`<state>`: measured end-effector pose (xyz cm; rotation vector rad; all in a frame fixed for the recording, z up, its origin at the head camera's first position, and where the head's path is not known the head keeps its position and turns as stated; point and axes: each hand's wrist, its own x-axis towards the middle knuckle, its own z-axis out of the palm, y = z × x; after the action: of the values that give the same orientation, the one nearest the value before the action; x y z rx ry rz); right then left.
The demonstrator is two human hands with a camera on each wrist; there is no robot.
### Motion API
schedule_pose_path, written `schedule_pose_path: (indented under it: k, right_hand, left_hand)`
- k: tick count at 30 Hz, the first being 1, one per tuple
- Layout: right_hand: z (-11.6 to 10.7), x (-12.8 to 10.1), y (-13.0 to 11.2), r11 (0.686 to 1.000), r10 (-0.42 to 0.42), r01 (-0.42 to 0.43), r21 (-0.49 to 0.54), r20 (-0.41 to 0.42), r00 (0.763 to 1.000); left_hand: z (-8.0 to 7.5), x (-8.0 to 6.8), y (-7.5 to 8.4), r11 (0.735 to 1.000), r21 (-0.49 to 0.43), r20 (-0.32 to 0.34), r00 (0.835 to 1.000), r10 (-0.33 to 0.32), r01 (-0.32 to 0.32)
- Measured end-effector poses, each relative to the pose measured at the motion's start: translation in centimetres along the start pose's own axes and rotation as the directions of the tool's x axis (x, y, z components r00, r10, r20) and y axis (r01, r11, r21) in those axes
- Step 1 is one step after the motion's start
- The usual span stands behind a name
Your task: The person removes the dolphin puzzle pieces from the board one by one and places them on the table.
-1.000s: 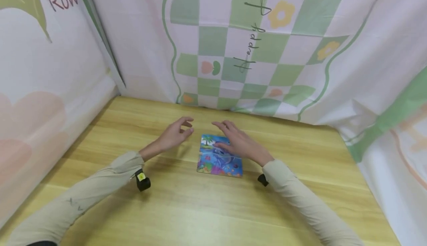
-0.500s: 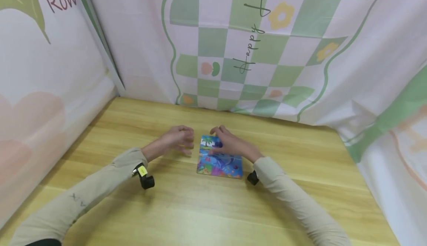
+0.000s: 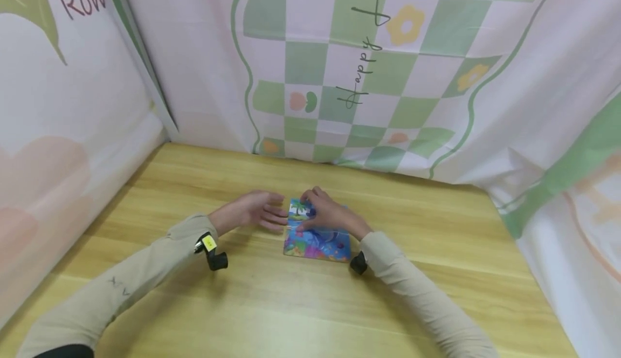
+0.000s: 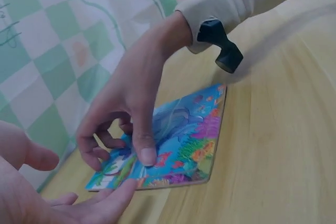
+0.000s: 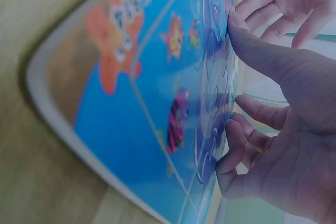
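Note:
A flat jigsaw puzzle [image 3: 317, 242] with a bright sea scene lies on the wooden table; thin cut lines cross its picture. Above its upper left part, by the palm tree, is the right hand [image 3: 330, 212]. In the left wrist view its thumb [image 4: 147, 153] rests on or just over the picture, while the bent fingers reach toward the far edge. The right wrist view shows thumb and fingers spread apart, with nothing clearly pinched. Beside the puzzle's left edge the left hand [image 3: 259, 210] holds its fingers extended; whether they touch the edge is unclear.
The wood-grain table [image 3: 271, 304] surrounds the puzzle. A checkered green and white curtain [image 3: 368, 77] hangs behind it, and a printed cloth [image 3: 58, 131] closes the left side. Each wrist carries a small black camera, such as the left one [image 3: 215, 258].
The right hand has shifted left and down over the puzzle, its fingers bending more. The left hand has lowered toward the puzzle's left edge, its fingers spreading. The puzzle has stayed put.

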<state>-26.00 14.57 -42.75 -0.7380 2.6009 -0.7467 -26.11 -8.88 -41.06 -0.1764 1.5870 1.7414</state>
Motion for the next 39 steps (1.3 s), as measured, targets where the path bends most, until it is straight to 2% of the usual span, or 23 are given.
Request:
schedule_pose_path:
  k: [6,10,16,20,27,32,39]
  right_hand:
    - [0.1,-0.1,0.2,1.0,-0.008,0.009,0.027,-0.04,0.999]
    - [-0.2,-0.1,0.4,0.998,-0.035,0.038,0.055,-0.059,0.998]
    - [-0.7,0.3,0.5,0.991,-0.113,0.118,0.067,-0.071,0.991]
    - [-0.8,0.3,0.5,0.99,-0.113,0.119,0.071,-0.086,0.99]
    - [-0.7,0.2,0.2,0.987,-0.134,0.141,0.073,-0.095,0.986]
    - [-0.5,0.3,0.1,0.99,-0.114,0.12,0.067,-0.091,0.989]
    - [-0.1,0.6,-0.3,0.996,-0.063,0.067,0.058,-0.059,0.996]
  left_hand:
    - [0.6,0.3,-0.1,0.999,-0.029,-0.065,0.998,-0.027,0.025]
    - [0.9,0.3,0.0,0.999,-0.03,-0.084,0.996,-0.02,0.017]
    - [1.3,0.5,0.3,1.0,0.012,-0.057,0.998,0.013,-0.012]
    - [1.2,0.6,0.2,1.0,0.024,-0.042,0.999,0.02,-0.019]
    - [0.9,0.2,-0.4,0.993,0.09,0.044,0.997,0.069,-0.072]
    - [0.9,0.2,-1.0,0.99,0.096,0.037,0.994,0.099,-0.102]
    - [1.1,0.4,-2.0,0.975,0.17,0.015,0.989,0.146,-0.146]
